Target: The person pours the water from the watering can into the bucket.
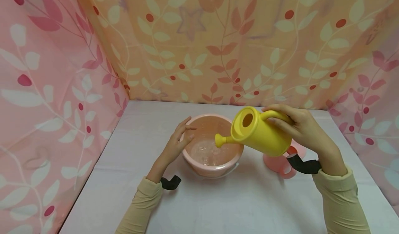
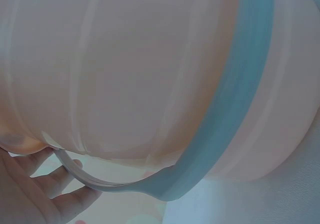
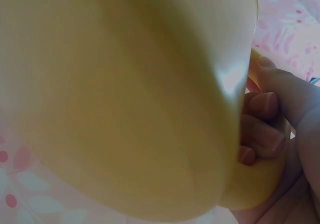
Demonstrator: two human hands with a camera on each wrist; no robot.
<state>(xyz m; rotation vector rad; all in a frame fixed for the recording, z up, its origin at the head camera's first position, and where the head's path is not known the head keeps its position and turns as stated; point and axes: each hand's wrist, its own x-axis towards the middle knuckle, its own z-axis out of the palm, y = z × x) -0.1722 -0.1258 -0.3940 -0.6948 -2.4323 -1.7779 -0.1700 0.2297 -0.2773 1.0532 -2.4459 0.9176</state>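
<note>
Cloth [image 1: 218, 53]: leafy, berry-dotted print is covering the back and both sides, looking orange behind and pink at the flanks.
Bench [image 1: 243, 206]: its pale top is stretching out between the walls and carrying the bucket.
Bucket [image 1: 207, 172]: pink and round, it is standing upright near the middle of the bench, its pale bluish handle [image 2: 240, 84] hanging down round the outside.
Can [image 1: 265, 135]: yellow, it is leaning well over to the left in the right hand [image 1: 302, 123], its body hanging above the bench just beyond the bucket's right rim.
Sleeves [image 1: 339, 199]: both light beige, they are ending near the wrists.
Right hand: its fingers [image 3: 262, 134] are curling round the can's grip, clamping it.
Left hand [image 1: 176, 142]: it is hovering at the bucket's left rim, fingers [image 2: 75, 204] spreading apart beside the handle; whether they are touching it, one cannot tell.
Water [image 1: 205, 150]: clear, it is rippling and glinting in the bucket.
Pink piece [image 1: 274, 163]: it is lying right of the bucket, partly hiding behind the can and showing a loop toward the near side.
Black mounts [image 1: 303, 164]: one is jutting from each wrist.
Spout [image 1: 222, 140]: the can's flared tip is pointing left, reaching over the bucket's mouth.
</note>
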